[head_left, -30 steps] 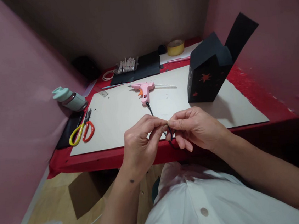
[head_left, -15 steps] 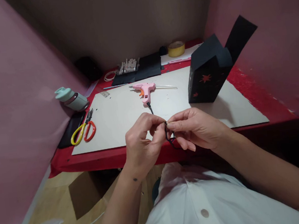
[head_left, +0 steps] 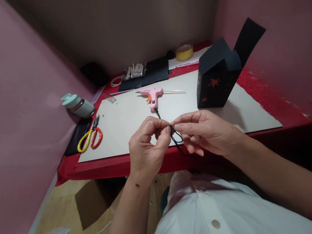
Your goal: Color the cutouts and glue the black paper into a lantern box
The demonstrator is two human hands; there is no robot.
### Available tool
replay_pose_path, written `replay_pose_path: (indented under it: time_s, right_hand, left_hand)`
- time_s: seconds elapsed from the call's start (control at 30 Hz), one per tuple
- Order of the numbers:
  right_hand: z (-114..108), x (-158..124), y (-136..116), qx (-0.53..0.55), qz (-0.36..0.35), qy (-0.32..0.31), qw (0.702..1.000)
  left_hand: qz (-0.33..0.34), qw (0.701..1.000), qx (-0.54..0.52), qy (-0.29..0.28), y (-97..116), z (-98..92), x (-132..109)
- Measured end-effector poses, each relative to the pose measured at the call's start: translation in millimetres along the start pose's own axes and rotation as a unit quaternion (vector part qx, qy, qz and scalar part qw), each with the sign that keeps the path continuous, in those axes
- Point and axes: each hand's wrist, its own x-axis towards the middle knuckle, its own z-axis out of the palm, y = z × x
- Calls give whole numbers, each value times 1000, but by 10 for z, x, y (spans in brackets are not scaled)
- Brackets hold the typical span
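Note:
A thin black cord (head_left: pixel 177 140) hangs in a small loop between my hands, over the front edge of the white board (head_left: pixel 116 136). My left hand (head_left: pixel 151 141) pinches it between thumb and forefinger. The fingertips of my right hand (head_left: pixel 202 131) are pressed together on the cord, right beside the left ones. Beyond the hands lies a pink glue gun (head_left: pixel 154 98) with a clear glue stick in its back. At the right of the board stands a black paper box (head_left: pixel 216 81) with star-shaped cutouts and a raised flap.
Scissors (head_left: pixel 96 137) with yellow and red handles lie at the left, near a mint-lidded bottle (head_left: pixel 79 105). Markers (head_left: pixel 135 70), black sheets (head_left: pixel 155 71) and a yellow tape roll (head_left: pixel 184 52) are at the back. Pink walls (head_left: pixel 273 45) flank the red-covered table.
The cord's loop shows wider and more open between my hands. My right thumb has shifted slightly away from my left fingertips. The view has moved a little.

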Motion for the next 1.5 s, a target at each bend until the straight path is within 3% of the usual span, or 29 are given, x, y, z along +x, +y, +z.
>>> replay_pose_path:
  time_s: [0.17,0.33,0.5,0.77,1.13,1.37,1.5]
  right_hand:
    - [20,26,48,44,35,-2,998]
    - [-12,34,67,43,34,13,998]
    - [-23,28,59,25,31,21,999]
    - [-37,24,58,0,53,19,998]
    - [-53,-14,24,-118,28,23,992]
    - [-118,-9,59,-107,23,14,994]
    - [-136,-10,40,-83,21,12,996]
  left_hand:
    - [27,1000,11,-10,-27,18,-4]
    - [7,1000,0,-11,-32,2,4]
    - [-84,991,-88,-51,-89,-11,26]
    - [-194,946,-237,-110,-155,-29,77]
    - [-140,965,-108,-192,-9,-105,207]
    - [-161,966,-116,-165,-46,-34,167]
    - [-182,952,-191,-154,-96,-30,148]
